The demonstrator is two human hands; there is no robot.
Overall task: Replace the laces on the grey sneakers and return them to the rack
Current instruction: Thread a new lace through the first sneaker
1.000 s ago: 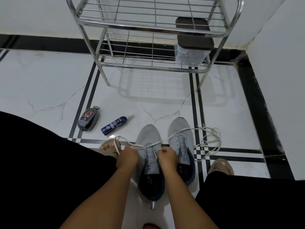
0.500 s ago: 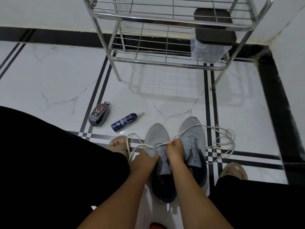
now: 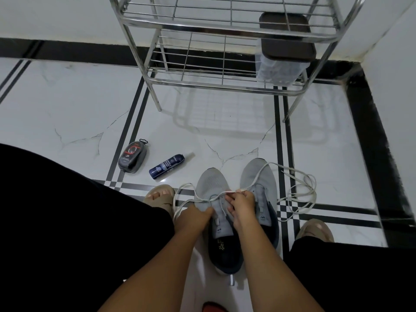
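White marble floor point(image 3: 67, 113), black borders | rack point(image 3: 225, 82) at wall | right hand point(image 3: 242, 204) pinches lace point(image 3: 258, 176)

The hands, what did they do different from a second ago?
The right hand moved forward and now pinches the lace near its tip. The left hand slid onto the near sneaker, holding it. The other sneaker, bottle and rack stayed put.

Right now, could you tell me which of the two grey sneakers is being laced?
The left sneaker, nearer the blue spray can. Both hands work over it: the right hand pinches the white lace above its eyelets. The right sneaker lies untouched beside it.
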